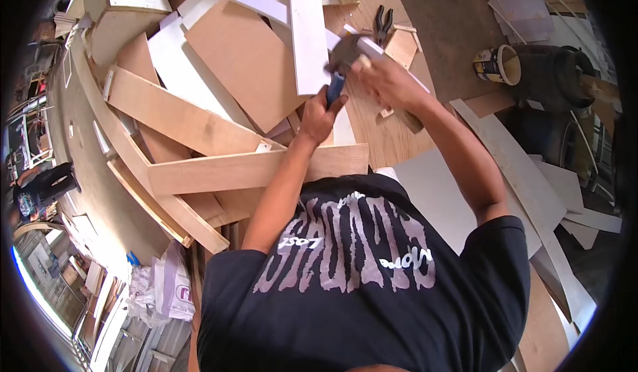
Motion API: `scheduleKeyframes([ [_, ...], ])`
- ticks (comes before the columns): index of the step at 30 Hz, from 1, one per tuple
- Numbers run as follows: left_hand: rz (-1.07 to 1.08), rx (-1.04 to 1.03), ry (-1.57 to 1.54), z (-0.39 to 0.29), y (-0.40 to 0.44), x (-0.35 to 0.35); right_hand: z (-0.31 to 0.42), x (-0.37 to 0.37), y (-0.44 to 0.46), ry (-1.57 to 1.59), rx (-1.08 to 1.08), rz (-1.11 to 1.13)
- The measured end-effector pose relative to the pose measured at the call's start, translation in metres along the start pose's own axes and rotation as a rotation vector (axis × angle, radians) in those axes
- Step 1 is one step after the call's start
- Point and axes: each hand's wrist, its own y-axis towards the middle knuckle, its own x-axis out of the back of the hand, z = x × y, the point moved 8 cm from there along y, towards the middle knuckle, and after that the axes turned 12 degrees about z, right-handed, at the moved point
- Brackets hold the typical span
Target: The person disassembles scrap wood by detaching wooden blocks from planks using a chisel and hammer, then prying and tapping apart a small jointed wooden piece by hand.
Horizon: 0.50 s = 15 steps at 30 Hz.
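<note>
My right hand [389, 86] is closed around a hammer, slightly smeared by motion. The dark hammer head [347, 49] is over the upper end of a blue-handled tool [337, 87]; whether they touch I cannot tell. My left hand [319, 116] grips that tool, its thumb along the blue handle, and its working end cannot be made out. Beside my left hand lies a long white board [307, 33]. Under both hands is a wood-grained tabletop [382, 142]. Black-handled pliers [382, 25] rest beyond my right hand.
Plywood pieces and framed boards [179, 113] pile up on the left, with a brown panel [246, 66] among them. A long plywood strip [259, 171] lies before my chest. A bucket [498, 65] and a black barrel [548, 73] stand right. Another person [43, 189] is far left.
</note>
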Motion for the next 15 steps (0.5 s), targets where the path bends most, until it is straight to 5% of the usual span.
scheduleKeyframes([
  [5, 0.028, -0.007, -0.145, 0.009, 0.002, -0.002, 0.023, 0.048, -0.012, 0.432, 0.232, -0.265],
  [12, 0.011, 0.046, -0.119, 0.002, 0.004, 0.002, 0.042, 0.035, -0.039, -0.003, 0.121, -0.036],
  [15, 0.011, 0.039, -0.154, 0.004, 0.004, 0.003, 0.041, 0.044, -0.034, 0.42, 0.301, -0.28],
])
